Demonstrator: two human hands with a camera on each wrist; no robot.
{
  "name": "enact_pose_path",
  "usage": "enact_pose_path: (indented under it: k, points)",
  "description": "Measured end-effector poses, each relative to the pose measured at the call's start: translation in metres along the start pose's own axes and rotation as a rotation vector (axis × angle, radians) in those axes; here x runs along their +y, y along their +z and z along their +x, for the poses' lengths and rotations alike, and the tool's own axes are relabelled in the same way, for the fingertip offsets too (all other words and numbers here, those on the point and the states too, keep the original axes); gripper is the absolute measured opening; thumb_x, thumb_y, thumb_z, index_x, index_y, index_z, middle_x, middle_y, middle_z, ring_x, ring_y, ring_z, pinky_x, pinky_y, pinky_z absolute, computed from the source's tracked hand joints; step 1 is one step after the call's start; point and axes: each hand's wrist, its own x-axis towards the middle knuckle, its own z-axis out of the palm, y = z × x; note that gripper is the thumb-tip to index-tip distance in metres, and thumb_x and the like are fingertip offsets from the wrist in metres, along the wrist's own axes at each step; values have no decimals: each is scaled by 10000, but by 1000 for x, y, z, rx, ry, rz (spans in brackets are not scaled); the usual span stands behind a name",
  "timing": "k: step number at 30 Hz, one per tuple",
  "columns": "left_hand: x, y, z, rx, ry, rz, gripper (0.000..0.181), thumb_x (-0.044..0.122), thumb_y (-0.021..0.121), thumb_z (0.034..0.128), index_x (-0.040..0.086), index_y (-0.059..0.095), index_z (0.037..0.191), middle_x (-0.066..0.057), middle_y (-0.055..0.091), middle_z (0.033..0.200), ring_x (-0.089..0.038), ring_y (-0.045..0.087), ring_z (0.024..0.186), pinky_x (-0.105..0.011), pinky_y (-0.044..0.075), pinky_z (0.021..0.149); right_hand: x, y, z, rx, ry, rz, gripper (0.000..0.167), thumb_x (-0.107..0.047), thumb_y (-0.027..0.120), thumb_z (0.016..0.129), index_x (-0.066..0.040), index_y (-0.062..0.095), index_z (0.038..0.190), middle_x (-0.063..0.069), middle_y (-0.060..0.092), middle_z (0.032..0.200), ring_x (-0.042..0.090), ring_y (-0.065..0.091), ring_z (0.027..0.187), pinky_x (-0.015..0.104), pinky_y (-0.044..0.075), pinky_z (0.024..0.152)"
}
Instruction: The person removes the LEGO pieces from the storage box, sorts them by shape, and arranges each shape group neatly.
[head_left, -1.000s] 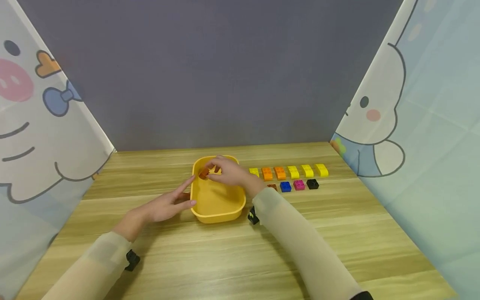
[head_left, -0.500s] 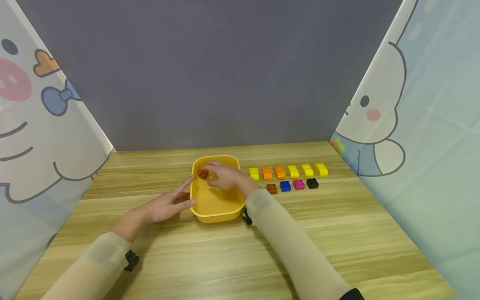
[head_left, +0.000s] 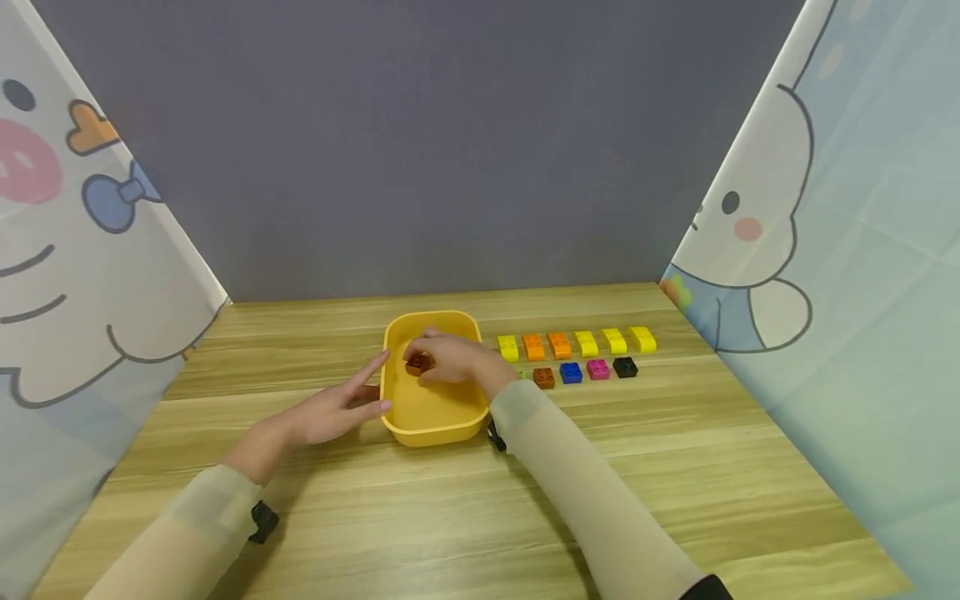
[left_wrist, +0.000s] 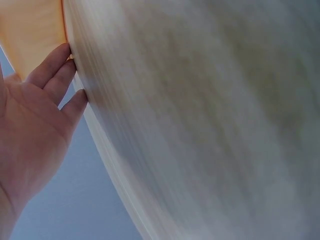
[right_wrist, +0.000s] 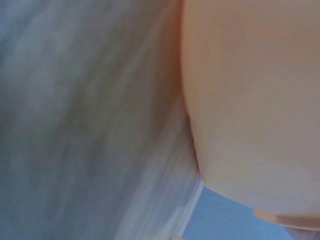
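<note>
A yellow rectangular bin [head_left: 435,437] stands on the wooden table. Along its left side lies my left hand [head_left: 330,412], fingers extended, index finger and thumb touching the rim. In the left wrist view this hand [left_wrist: 35,120] has its fingertips down by the table next to the bin wall [left_wrist: 30,35]. Inside the bin, my right hand [head_left: 453,358] pinches a dark brown toy building brick [head_left: 417,364] between thumb and fingers, low over the floor. The right wrist view is mostly filled by the bin's outer wall [right_wrist: 255,100], which hides nearly all of that hand.
Right of the bin, a back row holds yellow bricks [head_left: 587,343] and orange bricks [head_left: 533,347]. In front lie a brown brick [head_left: 543,377], a blue brick [head_left: 571,372], a pink brick [head_left: 597,369] and a black brick [head_left: 625,367]. A green brick [head_left: 522,375] is mostly hidden.
The brown brick has come from the bin's far left corner toward me and slightly right, with my right hand's fingers on it. My left hand stays in place.
</note>
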Motion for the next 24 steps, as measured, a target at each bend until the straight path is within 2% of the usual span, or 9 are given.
enact_pose_path:
  k: [3, 6, 9, 12, 16, 19, 24]
  points:
    - [0, 0, 0, -2, -9, -13, 892, 620, 539, 1115, 385, -8, 1779, -185, 537, 1668, -456, 528, 1528, -732, 397, 1225, 1, 1, 1, -6, -17, 5, 330, -264, 766, 1061, -239, 670, 1376, -5, 626, 1328, 158, 604, 1198, 351, 508, 1153]
    - [0, 1, 0, -1, -12, -9, 892, 618, 538, 1116, 387, -14, 1778, -187, 530, 1673, -466, 519, 1533, -741, 400, 1217, 2, 1, 2, -6, -26, 47, 233, -187, 768, 1051, -221, 670, 1259, -21, 635, 1199, 150, 586, 1089, 310, 517, 1037]
    - [0, 1, 1, 1, -20, -16, 892, 625, 541, 1112, 403, -12, 1775, -178, 528, 1676, -464, 513, 1538, -737, 394, 1224, 2, 1, 1, 7, -27, 116, 209, -97, 762, 1024, -199, 641, 1161, -33, 643, 1118, 141, 574, 1013, 278, 502, 936]
    - [0, 1, 0, 0, -9, -6, 892, 620, 533, 1118, 388, -21, 1777, -198, 526, 1673, -483, 511, 1533, -750, 398, 1212, 1, 0, 0, 30, -30, 175, 223, -59, 768, 1003, -162, 611, 1124, -15, 665, 1097, 150, 592, 985, 270, 509, 895]
    - [1, 1, 0, -2, -15, 0, 895, 627, 534, 1115, 395, -23, 1776, -198, 522, 1676, -487, 506, 1535, -754, 392, 1214, 0, -2, -2, 55, -10, 186, 308, -81, 787, 995, -127, 616, 1247, 23, 659, 1189, 167, 602, 1051, 299, 528, 973]
    - [1, 1, 0, -4, -19, 4, 901, 632, 532, 1113, 393, -30, 1775, -195, 515, 1683, -487, 499, 1541, -758, 389, 1213, 0, -2, -2, 68, 12, 150, 375, -116, 788, 1001, -135, 647, 1348, 34, 634, 1266, 174, 586, 1116, 325, 522, 1047]
    - [2, 0, 0, 1, -14, 16, 892, 624, 529, 1117, 388, -22, 1777, -196, 521, 1678, -492, 500, 1538, -768, 381, 1212, 1, -1, -3, 91, 10, 115, 346, -140, 791, 1008, -167, 719, 1345, 44, 643, 1339, 191, 589, 1194, 354, 512, 1120]
